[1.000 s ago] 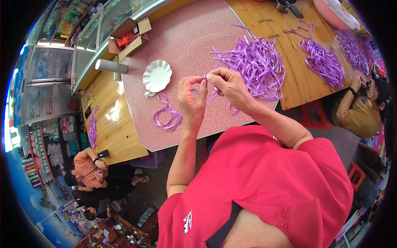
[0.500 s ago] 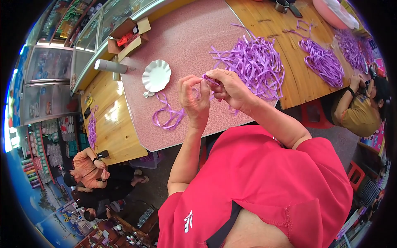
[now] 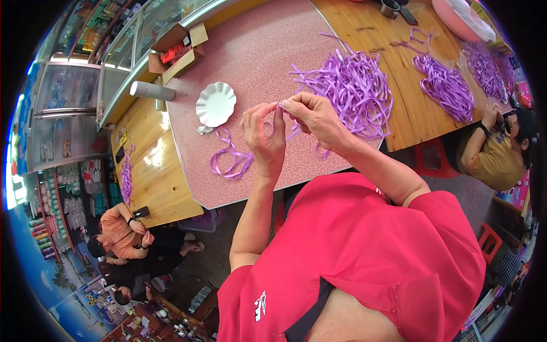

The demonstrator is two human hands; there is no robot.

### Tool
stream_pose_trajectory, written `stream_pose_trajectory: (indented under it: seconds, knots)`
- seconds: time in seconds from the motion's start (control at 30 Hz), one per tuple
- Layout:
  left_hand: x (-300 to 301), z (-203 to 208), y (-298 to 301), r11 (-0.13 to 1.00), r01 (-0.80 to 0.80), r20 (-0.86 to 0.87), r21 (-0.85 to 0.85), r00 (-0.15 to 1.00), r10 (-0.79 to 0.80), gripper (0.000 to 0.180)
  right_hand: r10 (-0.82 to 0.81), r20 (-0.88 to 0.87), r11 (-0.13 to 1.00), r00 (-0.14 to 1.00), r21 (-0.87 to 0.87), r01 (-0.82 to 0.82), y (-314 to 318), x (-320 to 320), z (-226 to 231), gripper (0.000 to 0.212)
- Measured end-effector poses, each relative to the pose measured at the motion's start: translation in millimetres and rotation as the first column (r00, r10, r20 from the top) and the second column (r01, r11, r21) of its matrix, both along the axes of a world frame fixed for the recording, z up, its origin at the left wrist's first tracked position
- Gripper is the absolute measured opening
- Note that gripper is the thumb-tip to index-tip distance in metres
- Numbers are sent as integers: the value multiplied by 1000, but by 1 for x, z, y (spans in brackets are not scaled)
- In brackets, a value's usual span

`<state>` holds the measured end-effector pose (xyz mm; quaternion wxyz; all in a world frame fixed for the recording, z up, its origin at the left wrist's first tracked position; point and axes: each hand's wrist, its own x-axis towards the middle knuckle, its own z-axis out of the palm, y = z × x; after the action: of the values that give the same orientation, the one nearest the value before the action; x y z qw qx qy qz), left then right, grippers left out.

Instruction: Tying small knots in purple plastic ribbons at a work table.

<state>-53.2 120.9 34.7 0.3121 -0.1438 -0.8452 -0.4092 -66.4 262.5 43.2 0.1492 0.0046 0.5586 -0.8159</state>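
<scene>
Over the pink speckled table mat, my left hand and my right hand meet at the fingertips. Both pinch a purple ribbon, of which only a small bit shows between the fingers. A loose purple ribbon length lies in loops on the mat, left of my left hand. Beyond my right hand is a big tangled heap of purple ribbons. A white scalloped dish sits to the left of my hands.
At the back left stand an open cardboard box with red contents and a grey cylinder. More purple ribbon bundles lie on the wooden table at right, near a pink basin. Seated co-workers are at the left and right.
My left hand has shifted slightly left, and my right fingers have changed their grip at the pinch. Less purple ribbon shows between my fingertips now.
</scene>
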Motion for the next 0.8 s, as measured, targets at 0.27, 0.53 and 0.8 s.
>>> stream_pose_trajectory:
  seconds: [0.27,0.53,0.8]
  knots:
    - [3,10,0,974,67,189,216,976,-109,13,-34,-121,996,992,79,43,3,2,4,26]
    - [4,3,-6,924,-33,392,382,911,-129,11,-18,-269,974,963,214,78,2,2,-9,21]
    - [0,1,-15,613,-66,355,787,862,-363,15,7,-132,972,991,235,24,14,-3,-8,22]
